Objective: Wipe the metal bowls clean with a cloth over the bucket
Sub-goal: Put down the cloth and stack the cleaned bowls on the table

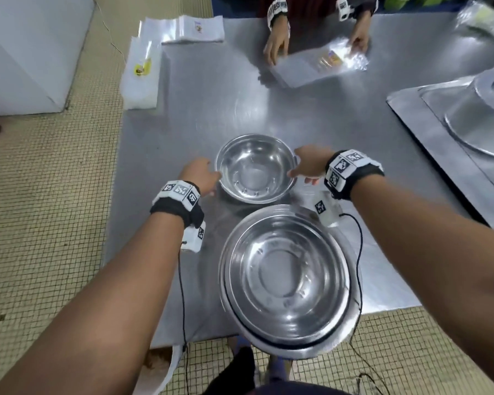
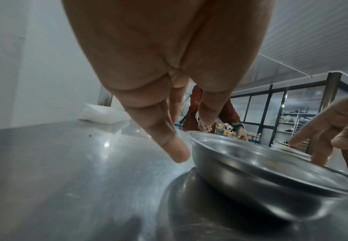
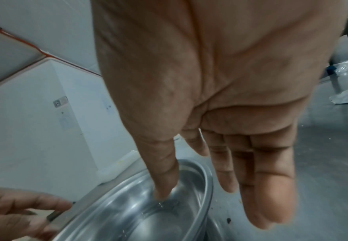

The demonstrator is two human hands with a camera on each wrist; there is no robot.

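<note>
Bags (image 1: pixel 143 67) far left, tray (image 1: pixel 428 138) right, 2nd person's hands (image 1: pixel 277 48) opposite

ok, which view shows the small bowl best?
Head view: the whole small bowl shows from above, rim and inside, between the left hand and right hand. Left wrist shows only its outer wall and rim side-on; right wrist shows part of the rim and inside, blurred.

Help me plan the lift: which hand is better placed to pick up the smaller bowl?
Right, narrowly. The right hand has its thumb over the smaller bowl's rim; the left hand's fingers only reach its outside.
</note>
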